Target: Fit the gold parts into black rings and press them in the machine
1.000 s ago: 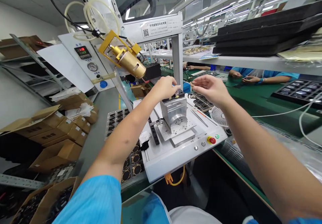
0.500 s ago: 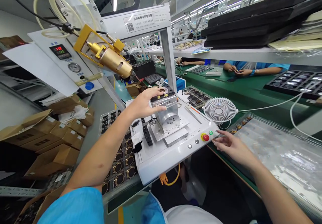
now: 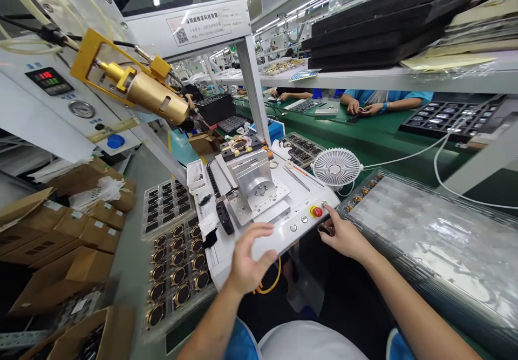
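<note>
Reaching to the machine's front panel [image 3: 279, 234], I have my right hand [image 3: 348, 238] at the green button [image 3: 325, 203], right of centre in the frame, its index fingertip on or just over it; I can't tell whether it's pressed. The other fingers of that grip are curled around a dark round piece [image 3: 326, 230], below the panel's edge. My left hand [image 3: 249, 263] is released and holds nothing, thumb and fingers apart, in front of the panel at lower centre.

I judge this to be a button-operating step. Any further move of that fingertip calls for care near the red button [image 3: 318, 212], just beside the green one, and a steady hold on the piece.

On the metal fixture [image 3: 254, 174], a gold-rimmed ring [image 3: 239, 144] lies at upper centre. Tweezers [image 3: 297, 178] lie to its right; gold-rimmed parts fill a tray [image 3: 175, 307] at lower left.

Beyond the white fan [image 3: 337, 168], the green bench [image 3: 366, 140] runs back to a co-worker's hands [image 3: 370, 109]. Black slabs [image 3: 364, 39] are stacked on the shelf at upper right.
</note>
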Demonstrator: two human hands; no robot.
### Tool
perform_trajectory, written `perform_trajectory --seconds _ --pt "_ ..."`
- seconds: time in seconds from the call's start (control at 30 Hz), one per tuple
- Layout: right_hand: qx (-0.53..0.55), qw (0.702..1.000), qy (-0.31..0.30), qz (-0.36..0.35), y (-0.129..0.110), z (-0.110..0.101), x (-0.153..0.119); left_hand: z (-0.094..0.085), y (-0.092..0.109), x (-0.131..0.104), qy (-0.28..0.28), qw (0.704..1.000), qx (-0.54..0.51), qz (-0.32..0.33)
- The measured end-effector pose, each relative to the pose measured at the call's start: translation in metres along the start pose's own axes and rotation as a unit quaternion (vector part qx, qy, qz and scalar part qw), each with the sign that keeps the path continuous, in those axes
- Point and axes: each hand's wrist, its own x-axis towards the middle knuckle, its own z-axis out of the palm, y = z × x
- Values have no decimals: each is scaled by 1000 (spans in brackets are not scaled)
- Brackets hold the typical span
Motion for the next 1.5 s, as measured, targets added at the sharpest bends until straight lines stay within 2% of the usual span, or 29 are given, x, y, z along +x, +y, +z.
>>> perform_trajectory --seconds 0.03,0.1,0.17,0.23,0.3,0.43,0.53,0.6,0.67,0.7,0.77,0.83,0.87,0.93,1.03,1.17,1.3,1.37,1.43,1.5 --pt "14 1000 2 1 0 -1 -3 16 -7 -16 -3 996 -26 -80" --pt "74 997 -3 -11 -2 0 -15 44 -19 -42 -19 966 -119 -229" --pt "190 980 -30 -41 -6 8 -35 65 -27 -60 -25 922 -222 -318" --pt "314 944 -54 -82 -10 22 -59 79 -33 -73 -28 884 -313 -347" --pt "372 920 -38 -120 -14 38 -79 88 -39 -81 -33 857 -378 -349" --pt "338 929 58 -143 -16 57 -99 104 -45 -81 -44 824 -433 -363" --pt "280 944 109 -136 -17 50 -109 114 -43 -74 -63 808 -443 -384" --pt "226 956 111 -149 -15 30 -118 118 -41 -68 -67 808 -433 -394" --pt "151 972 112 -141 -5 -5 -132 118 -41 -65 -66 817 -413 -397" --pt "107 980 124 -110 3 -28 -141 117 -41 -64 -65 822 -403 -397" --pt "10 985 169 18 27 -76 -162 114 -41 -64 -61 831 -387 -396" --pt "-99 963 171 184 55 -120 -182 111 -41 -65 -51 837 -374 -395" --pt "-145 947 154 241 68 -137 -191 110 -39 -65 -47 840 -370 -394" --pt "-183 927 115 305 90 -157 -204 110 -36 -65 -46 846 -364 -387" --pt "-162 926 85 330 108 -162 -211 110 -30 -65 -64 851 -356 -381" --pt "-136 938 90 306 122 -163 -212 107 -29 -65 -82 845 -365 -383" --pt "-134 963 83 220 118 -173 -214 99 -33 -68 -94 829 -375 -405" --pt "-116 975 127 137 99 -166 -210 97 -33 -67 -116 809 -392 -422" --pt "-64 983 169 22 67 -148 -197 98 -28 -62 -144 787 -421 -428" --pt "20 982 154 -108 30 -122 -178 99 -19 -54 -178 768 -449 -420"
